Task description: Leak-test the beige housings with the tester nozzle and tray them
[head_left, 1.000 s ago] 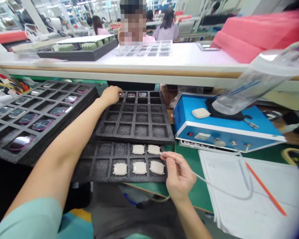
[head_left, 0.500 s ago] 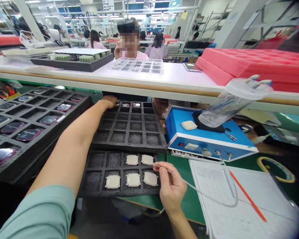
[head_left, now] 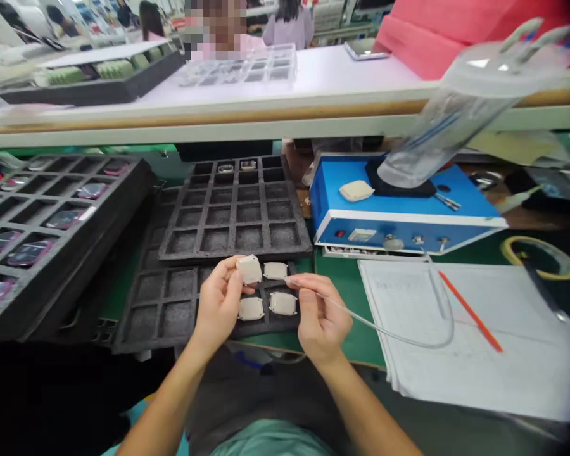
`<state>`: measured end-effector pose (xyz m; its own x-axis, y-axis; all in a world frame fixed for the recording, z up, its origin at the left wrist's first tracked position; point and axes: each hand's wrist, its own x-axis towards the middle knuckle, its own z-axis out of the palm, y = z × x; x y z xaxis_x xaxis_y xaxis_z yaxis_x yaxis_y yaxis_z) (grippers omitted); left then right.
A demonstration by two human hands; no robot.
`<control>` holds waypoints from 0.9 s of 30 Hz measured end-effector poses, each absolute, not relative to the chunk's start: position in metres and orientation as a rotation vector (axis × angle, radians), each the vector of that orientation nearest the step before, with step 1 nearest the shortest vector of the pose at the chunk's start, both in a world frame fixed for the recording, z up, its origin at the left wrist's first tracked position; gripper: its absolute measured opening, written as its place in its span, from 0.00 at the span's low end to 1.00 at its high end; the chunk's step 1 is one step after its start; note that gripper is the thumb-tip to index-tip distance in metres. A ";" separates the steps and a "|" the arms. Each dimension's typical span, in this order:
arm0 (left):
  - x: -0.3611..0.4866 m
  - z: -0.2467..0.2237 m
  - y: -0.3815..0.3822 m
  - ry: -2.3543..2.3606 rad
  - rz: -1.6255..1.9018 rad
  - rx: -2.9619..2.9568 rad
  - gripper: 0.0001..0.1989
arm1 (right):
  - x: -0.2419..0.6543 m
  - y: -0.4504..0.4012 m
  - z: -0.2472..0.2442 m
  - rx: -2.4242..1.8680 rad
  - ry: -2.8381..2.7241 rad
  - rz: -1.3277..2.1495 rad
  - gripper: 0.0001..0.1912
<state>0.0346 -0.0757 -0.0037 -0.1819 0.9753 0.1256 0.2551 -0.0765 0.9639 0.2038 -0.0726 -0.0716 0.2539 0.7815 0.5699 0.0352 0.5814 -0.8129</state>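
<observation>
Fingertips of the left hand are pinching a small white cover by its edges, light and rigid-looking, above the foam tray; at three o'clock, the right hand is pinching a thin tube.

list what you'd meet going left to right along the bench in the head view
black foam tray with glossy parts → left hand holding a white part → right hand pinching a thin tube → paper sheets → yellow tape roll

Blue control box, orange pencil on paper sheets
</observation>
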 end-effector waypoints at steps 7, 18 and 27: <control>0.064 -0.035 -0.078 1.293 1.416 1.185 0.16 | 0.204 -0.068 -0.064 -0.773 -1.330 0.567 0.13; 0.060 -0.047 -0.085 1.248 1.357 1.448 0.14 | 0.205 -0.066 -0.064 -0.773 -1.349 0.590 0.14; 0.059 -0.050 -0.085 1.230 1.371 1.465 0.14 | 0.205 -0.067 -0.063 -0.780 -1.364 0.581 0.15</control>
<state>0.0585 -0.0846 -0.0503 -0.0445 0.9678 0.2479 0.1419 -0.2395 0.9605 0.2053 -0.0668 -0.0631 0.1355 0.7635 0.6314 0.0733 0.6278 -0.7749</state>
